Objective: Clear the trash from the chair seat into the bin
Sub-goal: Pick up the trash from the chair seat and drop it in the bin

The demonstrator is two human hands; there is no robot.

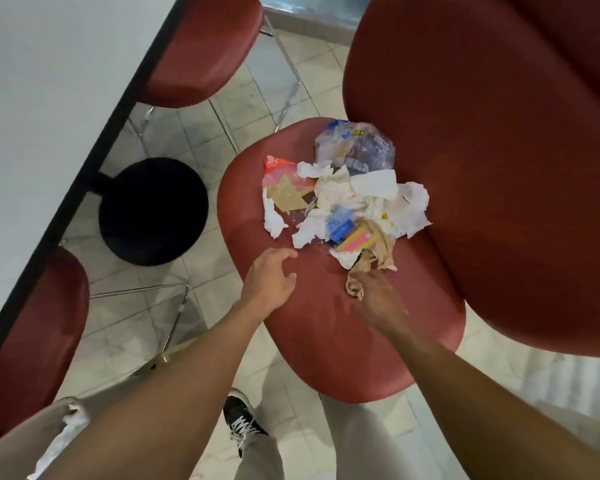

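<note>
The heap of crumpled white tissues, clear plastic wrap and coloured wrappers point(347, 199) lies on the padded red vinyl chair seat point(312, 327), just ahead of both hands. The right hand point(378, 299) touches the near tip of a twisted beige paper scrap point(368, 268) that trails out of the heap toward it; whether its fingers already pinch the scrap cannot be told, since the hand is blurred and seen from behind. The left hand point(269, 278) hovers over bare seat just short of the heap, fingers loosely spread, holding nothing.

The step in hand looks like the first gathering grab. It would go best if the right hand closes fully around the beige scrap and the pink-and-yellow card point(355, 242) just beyond it, while the left hand sweeps in from its own side to cup the loose tissues, so that the two hands press the pile between them. Light plastic such as the clear crinkled bag point(357, 147) at the far end of the heap probably slips free, so a firm squeeze before lifting helps. The round black bin point(153, 211) stands on the tiled floor point(222, 126) well to the left of the left hand, so the load should travel low and leftward.
</note>
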